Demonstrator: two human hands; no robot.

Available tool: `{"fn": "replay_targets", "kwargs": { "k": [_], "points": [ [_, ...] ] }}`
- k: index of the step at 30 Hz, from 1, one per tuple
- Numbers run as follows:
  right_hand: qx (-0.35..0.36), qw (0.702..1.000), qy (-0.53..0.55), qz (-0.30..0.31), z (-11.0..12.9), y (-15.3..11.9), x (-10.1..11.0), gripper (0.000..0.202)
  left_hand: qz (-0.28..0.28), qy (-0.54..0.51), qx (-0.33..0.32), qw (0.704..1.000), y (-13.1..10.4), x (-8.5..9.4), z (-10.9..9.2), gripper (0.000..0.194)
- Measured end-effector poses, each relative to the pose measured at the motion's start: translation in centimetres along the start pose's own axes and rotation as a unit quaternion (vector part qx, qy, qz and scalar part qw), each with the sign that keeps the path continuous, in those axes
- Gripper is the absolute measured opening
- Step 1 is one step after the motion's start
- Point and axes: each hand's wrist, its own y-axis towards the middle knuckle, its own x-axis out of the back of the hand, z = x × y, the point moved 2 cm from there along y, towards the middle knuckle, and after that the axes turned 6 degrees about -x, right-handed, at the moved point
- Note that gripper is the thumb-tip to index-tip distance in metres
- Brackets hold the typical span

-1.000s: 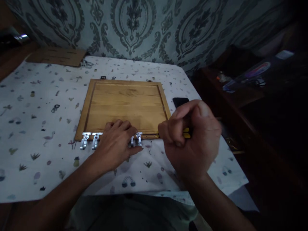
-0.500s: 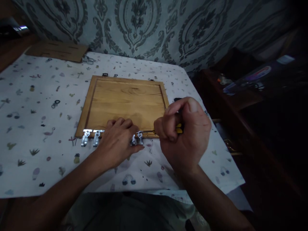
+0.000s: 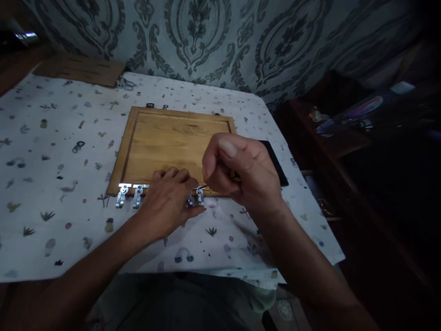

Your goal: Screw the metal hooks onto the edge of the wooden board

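A framed wooden panel (image 3: 172,147) lies flat on the patterned tablecloth. Several metal hinges line its near edge, two of them, like this hinge (image 3: 121,195), left of my left hand. My left hand (image 3: 168,197) rests on that edge, fingers bent over the wood, thumb beside the hinge (image 3: 200,195) at its right; part of another hinge shows under it. My right hand (image 3: 244,172) is closed around a screwdriver (image 3: 235,175), its yellow handle mostly hidden in the fist. The thin shaft points left to the hinge by my left thumb; whether the tip touches a screw cannot be made out.
A black flat object (image 3: 275,163) lies right of the panel, partly behind my right hand. Cardboard (image 3: 81,70) and metal pieces (image 3: 126,83) lie at the back left. Dark furniture (image 3: 324,138) stands beyond the table's right edge.
My right hand has moved left and turned, covering more of the screwdriver and uncovering the black flat object. My left hand has stayed nearly still on the panel's edge.
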Motion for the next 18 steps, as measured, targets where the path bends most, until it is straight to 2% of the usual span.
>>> {"fn": "replay_targets", "kwargs": {
  "k": [2,4,6,10,14,16,18],
  "points": [
    [-0.023,0.999,0.003,0.030,0.2,0.7,0.2,0.031,0.005,-0.004,-0.002,1.000,0.0,0.0,0.0,0.034],
    [-0.032,0.999,0.004,0.018,0.3,1.3,0.4,0.030,0.010,-0.002,0.001,1.000,0.0,0.1,0.0,0.035],
    [-0.019,0.999,0.005,-0.029,0.3,1.5,0.5,0.029,0.011,0.004,0.002,1.000,0.0,0.2,-0.1,0.036],
    [0.054,0.985,0.011,-0.162,-0.2,0.8,-0.1,0.025,0.007,0.009,-0.002,1.000,0.0,0.3,-0.2,0.036],
    [0.130,0.928,-0.006,-0.348,-0.9,-1.0,-1.5,0.028,-0.005,0.007,-0.003,1.000,0.0,0.2,-0.1,0.036],
    [0.140,0.912,-0.016,-0.384,-1.1,-1.7,-2.2,0.029,-0.008,0.002,-0.002,1.000,0.0,0.2,-0.1,0.034],
    [0.124,0.922,-0.020,-0.367,-1.2,-1.9,-2.3,0.029,0.000,0.002,0.002,1.000,0.0,0.2,-0.1,0.034]
  ]
}}
